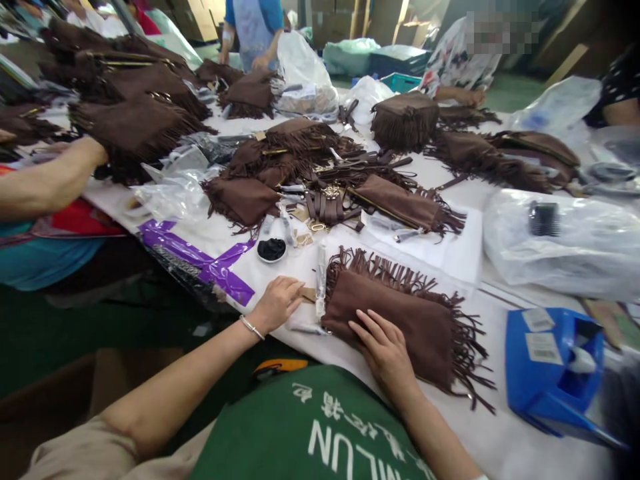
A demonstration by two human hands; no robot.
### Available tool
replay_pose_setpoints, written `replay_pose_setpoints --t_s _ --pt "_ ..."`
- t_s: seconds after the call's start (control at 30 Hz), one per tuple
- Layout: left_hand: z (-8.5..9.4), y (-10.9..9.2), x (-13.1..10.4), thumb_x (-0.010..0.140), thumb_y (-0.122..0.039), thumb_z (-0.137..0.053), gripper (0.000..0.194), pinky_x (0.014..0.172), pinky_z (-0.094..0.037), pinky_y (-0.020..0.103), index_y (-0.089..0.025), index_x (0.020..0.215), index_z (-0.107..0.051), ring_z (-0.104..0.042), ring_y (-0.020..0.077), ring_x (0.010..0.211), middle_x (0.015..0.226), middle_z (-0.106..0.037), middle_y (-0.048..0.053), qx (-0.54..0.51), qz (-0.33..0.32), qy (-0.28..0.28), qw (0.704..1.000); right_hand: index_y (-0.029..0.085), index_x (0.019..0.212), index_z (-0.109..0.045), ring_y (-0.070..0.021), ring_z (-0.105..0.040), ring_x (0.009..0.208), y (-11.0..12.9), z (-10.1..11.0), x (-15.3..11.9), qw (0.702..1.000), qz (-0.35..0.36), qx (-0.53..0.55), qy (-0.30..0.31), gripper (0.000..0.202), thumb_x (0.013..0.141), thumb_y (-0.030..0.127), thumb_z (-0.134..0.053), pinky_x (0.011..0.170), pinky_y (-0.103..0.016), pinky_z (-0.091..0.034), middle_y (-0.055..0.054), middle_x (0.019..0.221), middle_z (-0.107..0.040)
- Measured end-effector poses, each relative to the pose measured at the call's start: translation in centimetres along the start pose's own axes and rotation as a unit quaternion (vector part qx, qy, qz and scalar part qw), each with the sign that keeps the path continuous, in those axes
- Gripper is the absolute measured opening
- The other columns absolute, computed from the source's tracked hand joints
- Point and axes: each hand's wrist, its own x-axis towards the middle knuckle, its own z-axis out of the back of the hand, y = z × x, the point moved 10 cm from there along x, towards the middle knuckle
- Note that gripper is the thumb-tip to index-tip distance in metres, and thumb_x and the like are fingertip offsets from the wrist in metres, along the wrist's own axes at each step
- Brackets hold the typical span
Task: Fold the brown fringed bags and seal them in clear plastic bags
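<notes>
A brown fringed pouch (425, 327) lies flat on the white table in front of me, its fringe spread along the far and right sides. My right hand (385, 343) rests on the pouch with its fingers stretched out. To the left, my left hand (277, 303) has its fingers pressed together at one end of a small flat brown tag (309, 294). Between the tag and the pouch is a narrow strip of clear plastic wrap (321, 280). Just beyond my left hand stands a small white dish (271, 259) holding something black.
A blue tape dispenser (530, 360) stands at the right. Beyond the pouch lie brown straps (330, 207), metal clasps and more fringed pouches (400, 200). Purple tape (200, 257) marks the left table edge. Clear plastic bags (565, 260) and co-workers' arms (55, 177) are around the table.
</notes>
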Motion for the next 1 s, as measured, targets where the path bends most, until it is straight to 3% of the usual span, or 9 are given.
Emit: replay_pose_setpoints --t_s 0.13,0.23,0.3,0.4,0.53,0.63,0.73,0.83,1.0 --pt "-0.8 0.5 -0.6 0.084 -0.019 -0.060 0.027 0.096 -0.041 0.044 -0.016 0.111 -0.057 -0.048 0.0247 0.108 0.114 -0.055 0.011 0.003 -0.001 0.013 1.000 0.031 0.131 -0.049 -0.0227 -0.039 0.130 -0.4 0.3 -0.4 1.000 -0.004 -0.007 -0.018 0.042 0.091 0.017 -0.045 0.102 -0.040 -0.033 0.001 0.141 -0.046" --pt "-0.3 -2.0 0.4 0.088 -0.017 -0.054 0.029 0.099 -0.039 0.043 -0.018 0.117 -0.055 -0.047 0.0236 0.112 0.116 -0.056 0.010 -0.016 -0.046 -0.006 0.999 0.031 0.128 -0.052 -0.0226 -0.040 0.129 -0.4 0.5 -0.6 0.999 -0.022 0.005 -0.033 0.040 0.091 0.017 -0.045 0.102 -0.041 -0.033 0.001 0.140 -0.046" --pt "-0.6 -4.3 1.3 0.089 -0.014 -0.051 0.036 0.103 -0.035 0.044 -0.021 0.123 -0.053 -0.042 0.0245 0.121 0.125 -0.052 0.010 -0.001 -0.114 0.014 0.993 0.032 0.127 -0.053 -0.0227 -0.041 0.129 -0.5 0.4 -0.6 0.999 -0.029 0.013 -0.041 0.039 0.091 0.017 -0.046 0.102 -0.041 -0.034 0.000 0.140 -0.046" --pt "-1.2 -6.3 2.3 0.089 -0.011 -0.050 0.029 0.108 -0.029 0.046 -0.021 0.115 -0.058 -0.032 0.0258 0.130 0.132 -0.049 0.008 0.045 -0.200 0.059 0.977 0.031 0.125 -0.055 -0.0230 -0.042 0.128 -0.9 0.4 -0.6 0.998 -0.038 0.018 -0.044 0.037 0.091 0.019 -0.046 0.101 -0.042 -0.035 0.000 0.139 -0.048" --pt "-0.3 -5.5 2.1 0.091 -0.013 -0.048 0.019 0.109 -0.028 0.044 -0.018 0.104 -0.061 -0.035 0.0230 0.129 0.121 -0.057 0.007 0.066 -0.209 0.069 0.973 0.029 0.126 -0.054 -0.0249 -0.040 0.130 -0.3 1.0 0.2 0.999 -0.029 0.024 -0.036 0.037 0.090 0.022 -0.047 0.103 -0.044 -0.034 -0.003 0.139 -0.048" --pt "0.8 -4.5 0.8 0.091 -0.014 -0.048 0.021 0.107 -0.030 0.043 -0.019 0.107 -0.060 -0.041 0.0216 0.123 0.116 -0.060 0.007 0.051 -0.175 0.061 0.981 0.027 0.129 -0.051 -0.0243 -0.031 0.136 2.5 0.8 1.9 0.999 0.034 0.037 -0.014 0.040 0.090 0.030 -0.049 0.109 -0.045 -0.028 -0.003 0.142 -0.044" --pt "1.4 -3.9 -0.2 0.091 -0.013 -0.045 0.028 0.105 -0.032 0.043 -0.021 0.115 -0.058 -0.044 0.0215 0.119 0.115 -0.060 0.006 0.047 -0.142 0.049 0.987 0.025 0.124 -0.054 -0.0216 -0.022 0.140 5.9 -0.8 4.2 0.992 0.115 0.041 0.029 0.035 0.090 0.031 -0.050 0.114 -0.044 -0.018 -0.002 0.145 -0.040" --pt "0.6 -4.0 0.2 0.092 -0.014 -0.045 0.034 0.106 -0.030 0.044 -0.020 0.125 -0.053 -0.041 0.0232 0.123 0.123 -0.056 0.008 0.061 -0.145 0.051 0.986 0.023 0.109 -0.062 -0.0230 -0.016 0.141 7.2 -2.7 5.7 0.987 0.139 0.048 0.072 0.023 0.090 0.028 -0.051 0.115 -0.046 -0.015 -0.002 0.148 -0.035" --pt "-2.2 -4.4 3.1 0.089 -0.015 -0.052 0.037 0.109 -0.024 0.049 -0.021 0.125 -0.052 -0.027 0.0267 0.136 0.143 -0.040 0.009 0.102 -0.196 0.073 0.973 0.026 0.094 -0.068 -0.0254 -0.015 0.141 6.1 -2.7 5.3 0.983 0.112 0.108 0.100 0.031 0.079 0.052 -0.061 0.114 -0.048 -0.015 0.000 0.142 -0.043"
